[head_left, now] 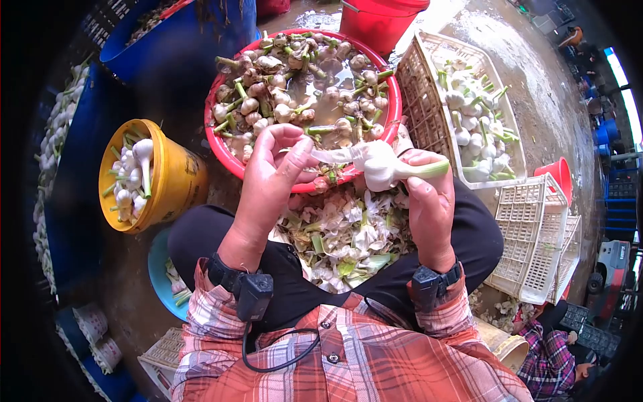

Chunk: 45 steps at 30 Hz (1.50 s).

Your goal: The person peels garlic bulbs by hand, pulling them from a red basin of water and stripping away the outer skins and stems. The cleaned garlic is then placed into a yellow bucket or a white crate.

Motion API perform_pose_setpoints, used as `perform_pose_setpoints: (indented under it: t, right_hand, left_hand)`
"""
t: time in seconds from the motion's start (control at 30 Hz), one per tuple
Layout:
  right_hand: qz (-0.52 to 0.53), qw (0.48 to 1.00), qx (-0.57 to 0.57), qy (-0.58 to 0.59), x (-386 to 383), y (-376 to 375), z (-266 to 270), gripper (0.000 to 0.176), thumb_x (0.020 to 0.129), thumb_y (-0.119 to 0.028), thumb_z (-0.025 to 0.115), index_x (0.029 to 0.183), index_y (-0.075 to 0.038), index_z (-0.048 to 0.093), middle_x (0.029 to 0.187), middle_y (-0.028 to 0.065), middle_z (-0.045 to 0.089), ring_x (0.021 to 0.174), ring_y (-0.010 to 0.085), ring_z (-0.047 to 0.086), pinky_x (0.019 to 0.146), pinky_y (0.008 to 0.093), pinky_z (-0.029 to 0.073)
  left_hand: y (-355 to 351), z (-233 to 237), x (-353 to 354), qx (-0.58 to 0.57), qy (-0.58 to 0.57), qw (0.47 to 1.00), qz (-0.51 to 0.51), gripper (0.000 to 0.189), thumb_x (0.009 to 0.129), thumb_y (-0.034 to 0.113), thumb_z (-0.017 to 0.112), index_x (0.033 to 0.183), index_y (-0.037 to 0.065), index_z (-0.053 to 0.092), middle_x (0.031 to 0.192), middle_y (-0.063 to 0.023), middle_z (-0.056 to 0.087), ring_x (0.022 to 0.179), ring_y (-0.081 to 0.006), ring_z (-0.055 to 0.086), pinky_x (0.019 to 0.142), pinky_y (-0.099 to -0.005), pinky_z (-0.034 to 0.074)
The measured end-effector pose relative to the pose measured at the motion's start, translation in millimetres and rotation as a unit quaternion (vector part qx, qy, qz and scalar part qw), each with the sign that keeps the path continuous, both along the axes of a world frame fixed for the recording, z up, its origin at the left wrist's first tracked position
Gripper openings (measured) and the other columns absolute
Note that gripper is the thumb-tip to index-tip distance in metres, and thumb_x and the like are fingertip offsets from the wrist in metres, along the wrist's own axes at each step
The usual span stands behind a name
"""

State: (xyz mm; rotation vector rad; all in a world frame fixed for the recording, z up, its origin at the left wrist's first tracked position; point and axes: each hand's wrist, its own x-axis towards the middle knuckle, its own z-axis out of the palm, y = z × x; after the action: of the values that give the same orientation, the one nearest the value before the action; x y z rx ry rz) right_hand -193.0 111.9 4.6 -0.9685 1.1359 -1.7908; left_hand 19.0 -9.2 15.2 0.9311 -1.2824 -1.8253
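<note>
A white garlic bulb (380,167) is held by its green stem in my right hand (429,201), its fingers closed round the stem. To its left, my left hand (271,181) pinches a thin strip of pale skin (335,155) that stretches from the bulb. Just beyond both hands is a red basin (395,100) holding water and unpeeled garlic bulbs (281,112) with cut stems. Loose peelings (348,234) lie heaped between my knees, below the hands.
A yellow bucket (177,177) with white garlic stands at left, above a blue basin (157,268). At right are a crate of garlic (429,100), stacked crates (526,228) and a red bucket (382,27). A person in a plaid shirt (546,355) is at lower right.
</note>
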Motion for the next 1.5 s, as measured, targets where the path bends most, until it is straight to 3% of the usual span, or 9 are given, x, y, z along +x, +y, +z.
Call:
perform_pose_setpoints:
  t: [0.27, 0.43, 0.6, 0.73, 0.8, 0.97, 1.1, 1.27, 1.5]
  right_hand:
    - [-0.07, 0.912, -0.056, 0.401, 9, -9, 8, 0.03, 0.078, 0.011, 0.064, 0.102, -0.006, 0.062, 0.113, 0.0119, 0.061, 0.107, 0.0269, 0.057, 0.096, 0.0365, 0.045]
    - [-0.081, 0.978, -0.081, 0.176, 16, -5, -3, 0.015, 0.087, 0.005, 0.063, 0.095, -0.007, 0.061, 0.115, 0.0099, 0.061, 0.109, 0.0228, 0.056, 0.102, 0.0367, 0.042]
    - [-0.044, 0.962, -0.056, 0.262, 3, -1, 9, 0.016, 0.086, 0.007, 0.064, 0.094, -0.006, 0.062, 0.115, 0.0105, 0.061, 0.113, 0.0241, 0.056, 0.102, 0.0369, 0.042]
    - [-0.035, 0.932, -0.077, 0.352, 6, -2, 8, 0.016, 0.085, 0.008, 0.063, 0.092, -0.006, 0.062, 0.118, 0.0114, 0.06, 0.113, 0.0252, 0.057, 0.104, 0.0368, 0.042]
    - [-0.004, 0.968, -0.038, 0.246, 0, -2, 1, 0.016, 0.087, 0.007, 0.059, 0.097, -0.006, 0.061, 0.12, 0.0117, 0.059, 0.113, 0.0267, 0.058, 0.106, 0.0385, 0.042]
    - [0.073, 0.867, 0.088, -0.485, -5, -5, -13, 0.026, 0.088, 0.0, 0.048, 0.113, -0.007, 0.054, 0.135, 0.017, 0.056, 0.134, 0.0359, 0.051, 0.114, 0.0563, 0.041]
    - [0.055, 0.927, 0.076, -0.363, 1, -1, -22, 0.025, 0.088, 0.001, 0.048, 0.111, -0.008, 0.054, 0.135, 0.0151, 0.057, 0.135, 0.0352, 0.05, 0.113, 0.0595, 0.039]
    - [0.103, 0.951, 0.183, -0.225, -9, -18, -15, 0.025, 0.09, 0.001, 0.042, 0.111, -0.008, 0.053, 0.131, 0.0163, 0.058, 0.126, 0.0326, 0.057, 0.101, 0.0529, 0.052]
    - [0.144, 0.91, 0.248, -0.301, -56, -95, -1, 0.033, 0.093, -0.005, 0.047, 0.125, -0.004, 0.048, 0.128, 0.0209, 0.058, 0.121, 0.0408, 0.06, 0.101, 0.059, 0.051]
  left_hand:
    - [16, -18, -24, -0.012, 0.02, 0.999, -0.038, 0.023, 0.1, 0.017, 0.066, 0.116, 0.001, 0.066, 0.106, -0.0053, 0.069, 0.087, -0.0094, 0.067, 0.077, -0.0221, 0.056]
    - [9, -35, -19, -0.023, -0.064, 0.997, -0.032, 0.013, 0.102, 0.012, 0.06, 0.109, 0.001, 0.063, 0.098, -0.0035, 0.068, 0.082, -0.0094, 0.068, 0.072, -0.0232, 0.057]
    - [26, -6, -12, -0.001, -0.117, 0.983, -0.139, 0.045, 0.1, 0.007, 0.061, 0.144, 0.005, 0.05, 0.124, -0.0099, 0.063, 0.088, -0.0148, 0.072, 0.071, -0.0254, 0.059]
    - [19, -19, -18, -0.056, -0.041, 0.989, -0.128, 0.036, 0.097, 0.007, 0.065, 0.133, 0.006, 0.062, 0.122, -0.009, 0.066, 0.089, -0.0134, 0.07, 0.077, -0.0284, 0.057]
    - [15, -21, -13, -0.43, -0.206, 0.871, -0.117, 0.019, 0.096, 0.007, 0.066, 0.114, 0.002, 0.07, 0.105, -0.0074, 0.07, 0.085, -0.0127, 0.069, 0.075, -0.0304, 0.055]
    - [10, -19, -17, -0.134, -0.131, 0.967, -0.175, 0.022, 0.097, 0.006, 0.063, 0.118, 0.003, 0.068, 0.105, -0.0067, 0.069, 0.087, -0.0107, 0.066, 0.076, -0.0273, 0.055]
    - [19, -4, -16, -0.178, -0.084, 0.973, -0.118, 0.071, 0.093, 0.004, 0.066, 0.156, 0.014, 0.035, 0.135, -0.0097, 0.057, 0.092, -0.0125, 0.065, 0.08, -0.0274, 0.057]
    - [14, -1, -20, -0.472, -0.25, 0.846, 0.01, 0.017, 0.085, 0.011, 0.072, 0.101, 0.007, 0.069, 0.083, -0.0101, 0.065, 0.078, -0.0311, 0.065, 0.07, -0.0404, 0.053]
    - [19, -11, -22, -0.491, -0.227, 0.827, -0.154, 0.013, 0.086, 0.021, 0.07, 0.088, 0.009, 0.068, 0.081, -0.0071, 0.06, 0.078, -0.0299, 0.064, 0.067, -0.0421, 0.052]
